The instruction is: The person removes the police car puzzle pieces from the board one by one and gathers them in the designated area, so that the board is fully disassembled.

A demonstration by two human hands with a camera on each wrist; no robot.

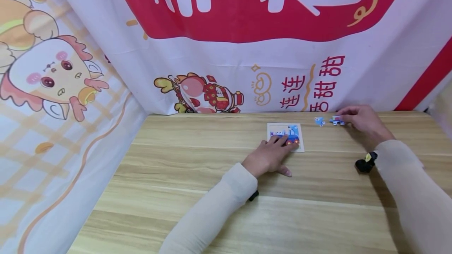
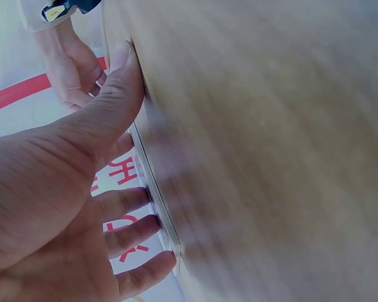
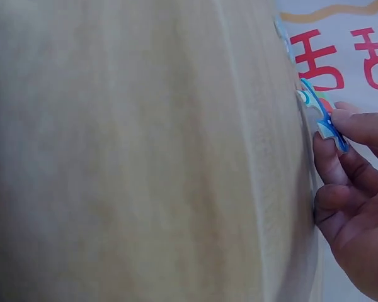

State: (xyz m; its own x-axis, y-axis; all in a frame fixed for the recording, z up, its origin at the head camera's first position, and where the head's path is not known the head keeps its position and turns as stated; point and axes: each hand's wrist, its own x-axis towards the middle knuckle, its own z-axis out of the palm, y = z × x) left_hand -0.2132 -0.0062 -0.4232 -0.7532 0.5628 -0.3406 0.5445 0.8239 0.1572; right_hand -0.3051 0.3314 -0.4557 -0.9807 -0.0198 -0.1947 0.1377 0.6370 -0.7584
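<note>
My left hand (image 1: 269, 156) lies with fingers stretched out over a small square puzzle board (image 1: 272, 127), whose picture shows a blue vehicle with red wheels. Its fingertips touch the board, and the left wrist view shows the thumb on the tabletop beside the board's thin edge (image 2: 152, 167). At the back right, my right hand (image 1: 363, 121) pinches a blue jigsaw piece (image 3: 326, 128) between thumb and fingers, tilted at the table surface. Between the board and that hand lies another light-blue jigsaw piece (image 1: 319, 121). Part of the puzzle picture is hidden under the left fingers.
The wooden table (image 1: 169, 175) ends at the back against a printed cloth (image 1: 226, 50) with red lettering and cartoon figures. A second patterned cloth (image 1: 81, 136) hangs along the left side. Black wrist devices, one of them (image 1: 365, 163) by the right sleeve, sit on both wrists.
</note>
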